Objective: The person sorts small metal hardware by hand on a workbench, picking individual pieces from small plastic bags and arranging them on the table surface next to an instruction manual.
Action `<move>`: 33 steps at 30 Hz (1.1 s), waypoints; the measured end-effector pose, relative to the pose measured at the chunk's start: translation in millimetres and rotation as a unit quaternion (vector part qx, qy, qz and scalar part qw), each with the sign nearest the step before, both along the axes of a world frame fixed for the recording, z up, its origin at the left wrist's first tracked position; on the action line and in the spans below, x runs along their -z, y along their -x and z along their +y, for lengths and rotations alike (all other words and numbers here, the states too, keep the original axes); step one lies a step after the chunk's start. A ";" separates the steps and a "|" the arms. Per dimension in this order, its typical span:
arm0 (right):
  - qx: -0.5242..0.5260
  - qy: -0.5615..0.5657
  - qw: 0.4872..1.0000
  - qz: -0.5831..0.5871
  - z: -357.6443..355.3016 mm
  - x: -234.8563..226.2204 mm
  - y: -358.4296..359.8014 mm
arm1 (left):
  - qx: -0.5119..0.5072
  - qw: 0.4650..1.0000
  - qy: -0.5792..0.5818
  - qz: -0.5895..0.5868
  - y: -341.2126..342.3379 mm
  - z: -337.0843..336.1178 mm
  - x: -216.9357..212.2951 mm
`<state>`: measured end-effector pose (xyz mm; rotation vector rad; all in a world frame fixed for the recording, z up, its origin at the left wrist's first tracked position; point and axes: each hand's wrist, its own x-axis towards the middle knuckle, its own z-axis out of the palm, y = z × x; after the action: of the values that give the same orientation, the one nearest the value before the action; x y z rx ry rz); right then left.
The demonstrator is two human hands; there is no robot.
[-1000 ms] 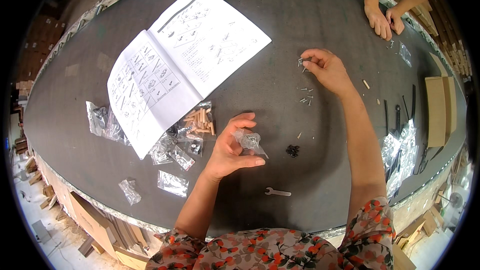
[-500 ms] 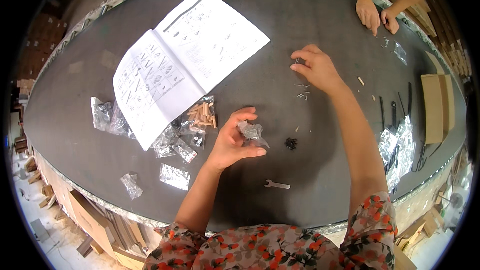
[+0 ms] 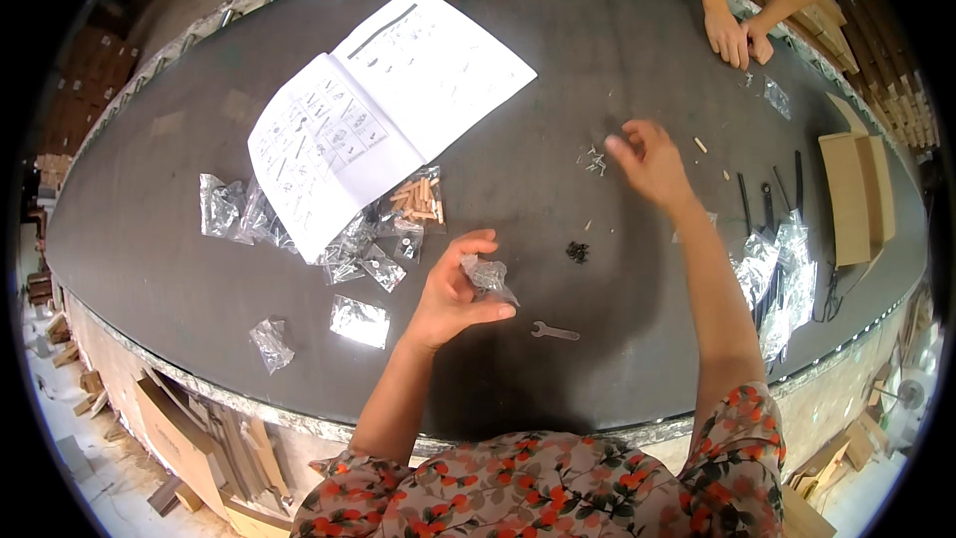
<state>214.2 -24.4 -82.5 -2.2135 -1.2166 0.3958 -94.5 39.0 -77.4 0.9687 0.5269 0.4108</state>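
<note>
A crumpled clear plastic bag (image 3: 488,279) is held in my left hand (image 3: 450,297), between curled fingers and thumb. My right hand (image 3: 652,167) hovers just right of a small cluster of silver screws (image 3: 596,161), thumb and fingers apart and nothing visible between them; the thumb is blurred. Below the screws lies a little heap of black fasteners (image 3: 578,253). Nearer to me sits a flat metal wrench (image 3: 556,332). A bag of wooden dowels (image 3: 418,201) rests left of my left hand, partly beneath the open instruction booklet (image 3: 398,100).
Several clear hardware bags (image 3: 344,254) lie under and around the booklet. On the right are an open cardboard box (image 3: 854,204) and plastic-wrapped black rods (image 3: 787,269). A co-worker's hands (image 3: 739,43) handle small parts at the far right. One dowel (image 3: 700,144) lies loose.
My right hand has let go of a small screw it pinched and drawn back to the right of the cluster. My left hand keeps its bag. The whole view has shifted slightly.
</note>
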 end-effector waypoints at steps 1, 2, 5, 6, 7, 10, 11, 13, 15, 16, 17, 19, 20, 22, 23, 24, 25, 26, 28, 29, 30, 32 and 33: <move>-0.014 -0.042 0.994 -0.103 -5.8 3.2 6.4 | 0.011 1.000 -0.003 -0.007 2.5 -0.2 -1.0; -0.009 -0.046 0.993 -0.107 -9.0 1.9 10.0 | 0.015 1.000 -0.007 -0.010 1.5 -1.4 -4.4; -0.118 -0.035 0.960 -0.250 -2.1 7.1 21.2 | 0.027 1.000 0.014 -0.001 -9.1 -5.7 -7.2; -0.123 -0.049 0.956 -0.263 7.4 8.9 25.0 | 0.041 0.999 0.009 -0.008 -8.4 -5.5 -8.4; -0.130 -0.055 0.951 -0.274 18.9 15.9 28.3 | 0.027 0.999 -0.010 -0.014 -6.5 -4.2 -3.5; -0.124 -0.054 0.951 -0.279 40.0 29.6 25.1 | 0.017 0.999 -0.029 -0.017 -6.6 -5.4 -7.3; -0.109 -0.050 0.951 -0.284 38.8 35.5 23.4 | 0.003 0.999 -0.026 -0.023 -7.2 -5.6 -9.3; -0.112 -0.013 0.942 -0.318 34.4 42.5 17.1 | -0.023 0.999 -0.042 -0.014 -8.5 -5.9 -9.4; -0.101 -0.071 0.941 -0.316 20.4 35.4 17.4 | -0.028 0.999 -0.043 -0.008 -7.8 -5.4 -9.3; -0.099 -0.128 0.937 -0.310 12.9 32.4 18.2 | -0.041 0.998 -0.040 0.001 -7.6 -4.9 -9.1; -0.096 -0.129 0.936 -0.313 5.5 32.2 19.0 | -0.042 0.998 -0.039 0.007 -6.3 -5.2 -10.0; -0.069 -0.143 0.934 -0.320 -3.9 34.3 18.2 | -0.040 0.998 -0.041 0.002 -6.1 -4.0 -11.7; -0.067 -0.143 0.935 -0.319 -5.2 35.7 18.6 | -0.039 0.998 -0.040 0.002 -4.9 -4.5 -11.6; -0.063 -0.144 0.926 -0.344 -7.7 38.0 18.8 | -0.027 0.999 -0.028 -0.011 -5.1 -6.4 -9.1; -0.063 -0.147 0.925 -0.344 -6.4 38.7 20.9 | -0.017 0.999 -0.020 -0.027 -5.2 -5.5 -9.1; -0.056 -0.135 0.930 -0.336 -5.3 40.0 24.4 | -0.017 0.999 -0.023 -0.027 -5.6 -5.9 -9.8; -0.050 -0.123 0.935 -0.328 -4.5 41.3 27.6 | -0.011 1.000 -0.019 -0.023 -6.6 -7.6 -10.7; -0.049 -0.125 0.935 -0.329 -3.9 42.3 29.4 | -0.005 1.000 -0.015 -0.019 -8.6 -9.4 -11.6; -0.034 -0.126 0.933 -0.335 -3.0 44.1 31.3 | 0.000 1.000 -0.014 -0.021 -14.7 -12.0 -14.0; -0.033 -0.128 0.933 -0.334 -3.2 44.2 31.3 | 0.005 1.000 -0.011 -0.021 -17.1 -13.3 -15.5; -0.039 -0.123 0.933 -0.335 -3.4 44.2 30.4 | 0.005 1.000 -0.013 -0.020 -19.1 -14.5 -16.8; -0.045 -0.121 0.933 -0.337 -4.0 43.7 27.6 | 0.005 1.000 -0.016 -0.017 -22.9 -16.0 -19.7; -0.054 -0.137 0.930 -0.337 -4.9 43.3 25.3 | 0.005 1.000 -0.019 -0.017 -24.6 -16.6 -20.4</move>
<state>189.0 -29.3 -125.8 -2.0925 -1.6210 -0.5194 -69.9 22.4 -57.0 0.9983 0.4853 0.4284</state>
